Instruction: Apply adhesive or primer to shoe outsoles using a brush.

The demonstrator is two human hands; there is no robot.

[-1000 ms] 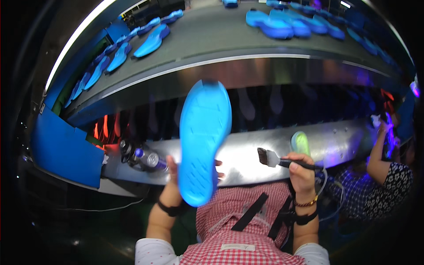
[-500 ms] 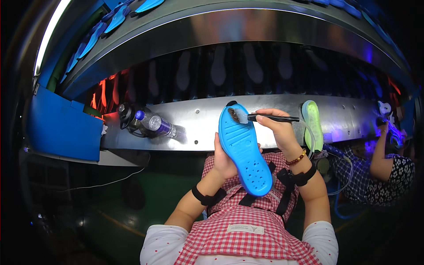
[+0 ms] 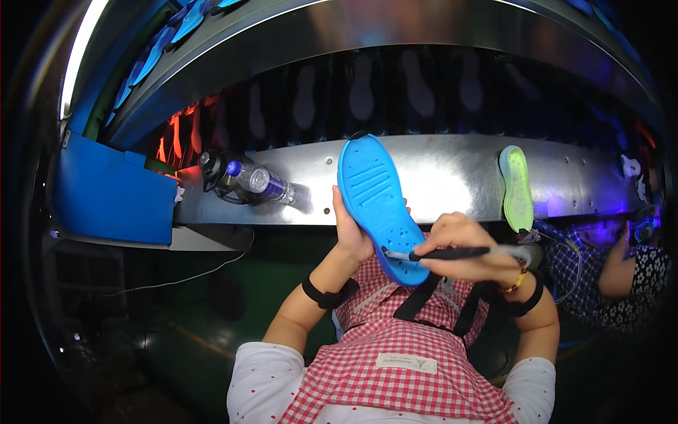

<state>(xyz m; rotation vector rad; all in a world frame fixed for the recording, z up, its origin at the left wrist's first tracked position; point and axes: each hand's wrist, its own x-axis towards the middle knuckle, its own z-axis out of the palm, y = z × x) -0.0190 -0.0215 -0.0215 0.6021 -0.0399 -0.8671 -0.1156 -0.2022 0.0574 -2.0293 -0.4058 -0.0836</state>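
The left hand [image 3: 352,237] grips a blue sole [image 3: 378,205] from behind, fingers wrapped round its left edge, holding it tilted with the toe end up and far, over the near edge of the metal surface [image 3: 438,173], and the heel end down near the person's chest. The grooved, dotted underside of the sole faces the camera. The right hand [image 3: 462,247] is closed around a black-handled brush [image 3: 441,254], held roughly level, its tip touching the heel end of the sole at the lower right. Both wrists wear dark bands; the right one also has a beaded bracelet [image 3: 515,283].

On the surface, left of the sole, a clear bottle [image 3: 258,182] with a purple label lies on its side beside a black ring-shaped object. To the right, well apart from the blue sole, a pale green sole [image 3: 517,187] lies on the surface, one end hanging over its near edge. A blue bin [image 3: 113,194] sits at the far left. At the right edge another person [image 3: 621,265] in patterned sleeves sits at the same surface.
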